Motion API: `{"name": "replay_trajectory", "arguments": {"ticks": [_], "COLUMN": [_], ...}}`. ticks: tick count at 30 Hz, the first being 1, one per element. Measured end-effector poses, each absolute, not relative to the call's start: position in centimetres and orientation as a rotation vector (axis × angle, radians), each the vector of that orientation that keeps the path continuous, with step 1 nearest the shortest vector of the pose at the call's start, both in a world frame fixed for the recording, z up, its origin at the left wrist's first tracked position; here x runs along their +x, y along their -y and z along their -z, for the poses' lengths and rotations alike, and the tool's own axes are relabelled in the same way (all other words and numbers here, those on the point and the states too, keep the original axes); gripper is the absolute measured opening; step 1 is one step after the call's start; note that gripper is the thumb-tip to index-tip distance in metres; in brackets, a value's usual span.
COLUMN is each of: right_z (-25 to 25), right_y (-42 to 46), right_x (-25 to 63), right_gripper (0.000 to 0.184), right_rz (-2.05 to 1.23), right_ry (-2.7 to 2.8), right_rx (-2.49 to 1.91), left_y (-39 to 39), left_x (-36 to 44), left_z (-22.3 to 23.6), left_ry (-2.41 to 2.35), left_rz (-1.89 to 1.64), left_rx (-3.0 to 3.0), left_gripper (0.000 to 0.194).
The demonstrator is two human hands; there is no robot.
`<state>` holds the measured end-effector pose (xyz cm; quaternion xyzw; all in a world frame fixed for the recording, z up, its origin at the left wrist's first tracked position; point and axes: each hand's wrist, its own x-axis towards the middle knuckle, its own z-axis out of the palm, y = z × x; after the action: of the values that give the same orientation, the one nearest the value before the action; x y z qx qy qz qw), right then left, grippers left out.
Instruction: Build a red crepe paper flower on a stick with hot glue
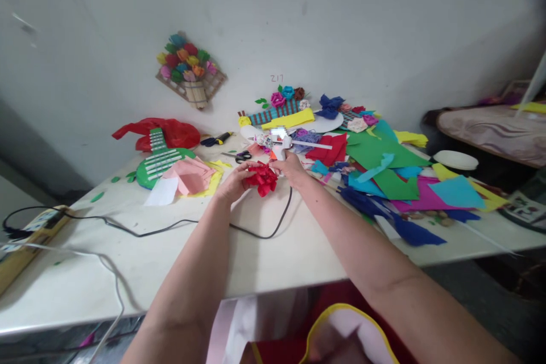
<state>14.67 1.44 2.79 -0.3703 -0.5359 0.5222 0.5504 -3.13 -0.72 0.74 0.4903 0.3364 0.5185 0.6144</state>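
Observation:
My left hand (236, 181) grips a red crepe-paper flower (263, 181) by its left side, low over the table. In my right hand (292, 168) is a white glue gun (279, 152), its orange tip close to the top of the flower. A white glue stick (313, 144) appears to stick out behind the gun. The black cord (285, 217) runs down from my right hand and away to the left. My right fingers are partly hidden, and I cannot tell whether the tip touches the petals.
Scissors (242, 156) and pliers (216, 139) lie beyond my left hand. A green guitar-shaped craft (145, 173) with pink paper sits left. Coloured paper sheets (384, 153) cover the right side. A power strip (42, 233) stands at the left edge. Decorated crafts (277, 112) lean by the wall.

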Motion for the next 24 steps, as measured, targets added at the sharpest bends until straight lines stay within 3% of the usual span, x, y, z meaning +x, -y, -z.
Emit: {"name": "replay_trajectory", "arguments": {"ticks": [24], "right_z": [-2.58], "right_y": [-1.04], "right_x": [14.10], "right_gripper": [0.015], "right_rz": [-1.248], "right_ry": [1.325], "right_rx": [-0.887], "left_y": [0.31], "left_x": [-2.86], "left_z": [-0.42], "left_ry": [-0.926], "left_rz": [-1.244], "left_rx": [1.076], "left_gripper": [0.035]}}
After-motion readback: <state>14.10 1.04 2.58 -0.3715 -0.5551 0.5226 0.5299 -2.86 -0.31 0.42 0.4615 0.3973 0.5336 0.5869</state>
